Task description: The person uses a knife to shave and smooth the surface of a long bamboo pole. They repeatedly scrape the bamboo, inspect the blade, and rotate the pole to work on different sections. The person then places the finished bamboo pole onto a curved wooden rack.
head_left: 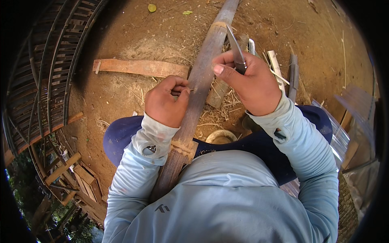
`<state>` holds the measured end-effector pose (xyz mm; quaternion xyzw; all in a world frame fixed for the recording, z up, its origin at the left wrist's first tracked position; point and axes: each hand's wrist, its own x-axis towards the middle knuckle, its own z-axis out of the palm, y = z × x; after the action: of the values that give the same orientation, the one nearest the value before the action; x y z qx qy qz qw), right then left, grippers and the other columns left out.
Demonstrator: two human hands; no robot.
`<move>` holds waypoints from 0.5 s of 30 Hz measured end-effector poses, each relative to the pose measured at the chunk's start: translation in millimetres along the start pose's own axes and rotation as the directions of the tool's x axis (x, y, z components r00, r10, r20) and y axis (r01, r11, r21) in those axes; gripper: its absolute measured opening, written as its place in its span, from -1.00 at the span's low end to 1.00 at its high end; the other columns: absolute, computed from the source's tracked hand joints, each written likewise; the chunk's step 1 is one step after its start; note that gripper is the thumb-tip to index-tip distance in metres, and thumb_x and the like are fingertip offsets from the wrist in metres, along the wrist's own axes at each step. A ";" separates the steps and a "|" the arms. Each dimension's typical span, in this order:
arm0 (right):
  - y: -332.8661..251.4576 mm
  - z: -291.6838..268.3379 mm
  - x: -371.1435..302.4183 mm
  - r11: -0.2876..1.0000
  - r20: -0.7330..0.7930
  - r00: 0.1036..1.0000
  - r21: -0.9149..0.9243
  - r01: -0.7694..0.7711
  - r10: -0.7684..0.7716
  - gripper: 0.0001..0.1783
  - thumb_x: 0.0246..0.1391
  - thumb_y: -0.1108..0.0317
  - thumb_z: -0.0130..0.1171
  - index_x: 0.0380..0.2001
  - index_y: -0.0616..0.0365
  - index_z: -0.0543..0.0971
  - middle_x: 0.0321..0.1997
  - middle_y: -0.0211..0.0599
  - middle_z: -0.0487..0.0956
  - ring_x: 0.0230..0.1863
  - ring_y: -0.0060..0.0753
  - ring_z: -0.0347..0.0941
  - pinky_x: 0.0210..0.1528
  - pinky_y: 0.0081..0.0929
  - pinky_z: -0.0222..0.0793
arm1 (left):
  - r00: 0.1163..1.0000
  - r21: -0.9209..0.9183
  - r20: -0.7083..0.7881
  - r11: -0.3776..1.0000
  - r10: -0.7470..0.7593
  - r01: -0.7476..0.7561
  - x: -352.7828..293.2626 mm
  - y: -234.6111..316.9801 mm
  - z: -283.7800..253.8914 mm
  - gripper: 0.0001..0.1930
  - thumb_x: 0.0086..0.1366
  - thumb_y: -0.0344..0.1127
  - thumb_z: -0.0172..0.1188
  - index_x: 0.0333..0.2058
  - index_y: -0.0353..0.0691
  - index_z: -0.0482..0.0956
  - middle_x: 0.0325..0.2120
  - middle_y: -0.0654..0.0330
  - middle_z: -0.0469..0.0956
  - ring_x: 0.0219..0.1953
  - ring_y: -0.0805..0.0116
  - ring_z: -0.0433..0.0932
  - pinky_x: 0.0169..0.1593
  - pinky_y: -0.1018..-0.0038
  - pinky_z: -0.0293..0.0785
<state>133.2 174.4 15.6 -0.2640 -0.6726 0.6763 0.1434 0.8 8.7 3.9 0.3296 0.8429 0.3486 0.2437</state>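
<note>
A long dark pole (pixel 199 79), bamboo-like with paler rings, slants from the far ground to beneath my left forearm. My left hand (pixel 167 102) is closed over the pole's left side, its thumb and curled fingers pinched together. From their tips pokes a thin pale strand (pixel 193 89), too small to identify surely. On the pole's right, my right hand (pixel 253 81) grips a knife (pixel 236 46) by its dark handle. The blade points up and away, its tip near the pole's far ring. The handle is mostly hidden in my palm.
A flat reddish-brown plank (pixel 142 67) lies on the dirt floor left of the pole. Shavings and a round bowl (pixel 221 137) are between my knees. Wood pieces (pixel 293 75) and clear plastic sheeting (pixel 356 109) lie right. A slatted bamboo structure (pixel 52 60) stands left.
</note>
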 end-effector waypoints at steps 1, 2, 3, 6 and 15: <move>-1.7 0.0 -0.3 1.000 0.006 1.000 0.000 -0.011 0.011 -0.72 0.15 0.22 0.25 -0.28 0.27 0.60 -0.44 -0.42 0.55 -0.41 -0.63 0.40 -0.35 -0.56 0.34 | 1.000 -0.004 0.004 1.000 -0.005 0.005 -0.4 0.1 -0.3 -0.80 0.16 -0.43 0.27 -0.24 -0.36 0.61 -0.41 0.13 0.66 -0.35 0.40 0.63 -0.20 0.50 0.54; -2.8 0.1 -0.4 1.000 0.012 1.000 -0.001 -0.022 0.022 -0.72 0.15 0.22 0.25 -0.28 0.27 0.60 -0.44 -0.42 0.55 -0.41 -0.63 0.40 -0.35 -0.56 0.34 | 1.000 -0.008 0.008 1.000 -0.010 0.010 -0.8 0.4 -0.6 -0.80 0.16 -0.43 0.27 -0.24 -0.36 0.61 -0.41 0.13 0.66 -0.35 0.41 0.63 -0.20 0.50 0.54; -2.6 0.1 -0.3 1.000 0.010 1.000 -0.003 -0.016 0.016 -0.72 0.15 0.22 0.25 -0.28 0.27 0.60 -0.44 -0.42 0.55 -0.42 -0.63 0.40 -0.35 -0.56 0.34 | 1.000 -0.002 0.007 1.000 -0.009 0.009 -0.8 0.6 -0.5 -0.80 0.16 -0.43 0.27 -0.24 -0.36 0.61 -0.42 0.13 0.66 -0.36 0.42 0.63 -0.20 0.51 0.54; -0.2 0.6 0.0 1.000 0.002 1.000 -0.013 0.004 -0.004 -0.71 0.15 0.22 0.26 -0.28 0.27 0.60 -0.44 -0.42 0.55 -0.42 -0.63 0.40 -0.35 -0.56 0.34 | 1.000 0.017 0.005 1.000 -0.009 0.009 -0.9 2.1 -0.6 -0.80 0.15 -0.42 0.27 -0.24 -0.35 0.61 -0.43 0.13 0.66 -0.37 0.44 0.63 -0.22 0.52 0.54; 0.1 0.9 -0.7 0.998 -0.003 1.000 -0.054 0.013 -0.013 -0.71 0.14 0.21 0.25 -0.27 0.28 0.60 -0.46 -0.40 0.55 -0.47 -0.63 0.40 -0.40 -0.55 0.34 | 0.998 0.057 0.023 0.996 -0.065 0.063 0.3 8.4 -2.9 -0.77 0.14 -0.41 0.28 -0.20 -0.31 0.60 -0.47 0.15 0.66 -0.40 0.43 0.64 -0.26 0.51 0.54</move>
<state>133.3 173.2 15.5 -0.2646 -0.6921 0.6564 0.1417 1.9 12.2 11.9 0.3133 0.8594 0.3128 0.2558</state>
